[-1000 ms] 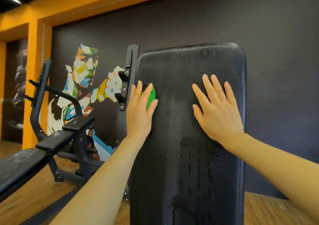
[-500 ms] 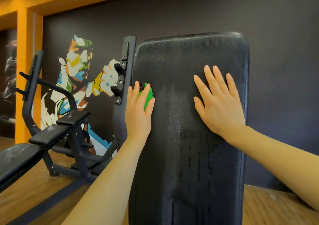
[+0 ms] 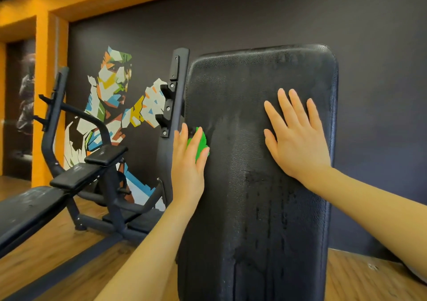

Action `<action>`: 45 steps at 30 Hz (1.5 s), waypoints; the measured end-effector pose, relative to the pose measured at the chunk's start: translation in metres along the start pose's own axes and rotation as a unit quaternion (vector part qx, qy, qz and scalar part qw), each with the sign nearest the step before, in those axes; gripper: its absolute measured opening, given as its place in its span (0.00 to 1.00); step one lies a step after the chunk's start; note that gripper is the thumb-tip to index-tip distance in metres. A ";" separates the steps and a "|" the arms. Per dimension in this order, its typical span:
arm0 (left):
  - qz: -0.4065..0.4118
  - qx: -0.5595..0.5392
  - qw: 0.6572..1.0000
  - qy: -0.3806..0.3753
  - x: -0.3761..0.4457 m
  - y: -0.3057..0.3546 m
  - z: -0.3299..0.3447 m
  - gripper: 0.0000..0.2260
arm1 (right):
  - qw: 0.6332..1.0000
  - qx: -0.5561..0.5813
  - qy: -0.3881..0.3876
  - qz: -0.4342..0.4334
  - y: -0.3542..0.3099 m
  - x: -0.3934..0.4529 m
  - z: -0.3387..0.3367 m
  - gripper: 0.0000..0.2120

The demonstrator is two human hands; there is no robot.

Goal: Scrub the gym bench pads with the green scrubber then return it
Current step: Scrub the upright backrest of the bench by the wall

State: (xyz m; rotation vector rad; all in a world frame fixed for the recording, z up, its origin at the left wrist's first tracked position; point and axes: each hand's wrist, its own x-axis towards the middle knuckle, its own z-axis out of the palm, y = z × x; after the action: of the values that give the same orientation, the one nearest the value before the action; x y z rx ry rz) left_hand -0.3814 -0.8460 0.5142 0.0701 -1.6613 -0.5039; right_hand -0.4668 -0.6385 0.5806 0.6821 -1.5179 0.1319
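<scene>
An upright black bench back pad fills the middle of the view, wet with drip streaks down its face. My left hand presses the green scrubber flat against the pad's left edge, fingers straight over it, so only part of the scrubber shows. My right hand lies flat and open on the pad's upper right area, fingers spread, holding nothing.
A black rack upright with hooks stands just left of the pad. Further left is another black bench with small pads on a metal frame. Behind are a dark wall with a colourful mural, an orange pillar and a wooden floor.
My left hand and the scrubber have slid down the pad's left edge. My right hand has stayed in place on the pad.
</scene>
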 end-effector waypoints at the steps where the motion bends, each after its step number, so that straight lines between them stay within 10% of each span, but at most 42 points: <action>1: 0.013 -0.002 1.000 0.006 0.010 0.008 0.001 0.21 | 1.000 -0.001 0.000 -0.001 0.000 0.000 0.000 0.26; 9: 0.161 0.123 0.979 0.001 0.068 0.038 0.027 0.19 | 1.000 -0.008 -0.006 0.000 0.000 0.000 0.000 0.26; 29: 0.071 0.045 0.996 0.002 -0.022 0.007 0.024 0.19 | 1.000 -0.010 -0.002 -0.003 0.000 -0.001 0.001 0.26; 45: 0.124 0.061 0.990 0.035 0.074 0.046 0.037 0.18 | 1.000 -0.004 0.002 -0.002 -0.001 -0.001 0.000 0.26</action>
State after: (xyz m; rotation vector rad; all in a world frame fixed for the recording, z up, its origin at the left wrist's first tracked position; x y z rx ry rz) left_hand -0.4179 -0.8189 0.5968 -0.0295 -1.6042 -0.2083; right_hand -0.4669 -0.6390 0.5791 0.6781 -1.5125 0.1245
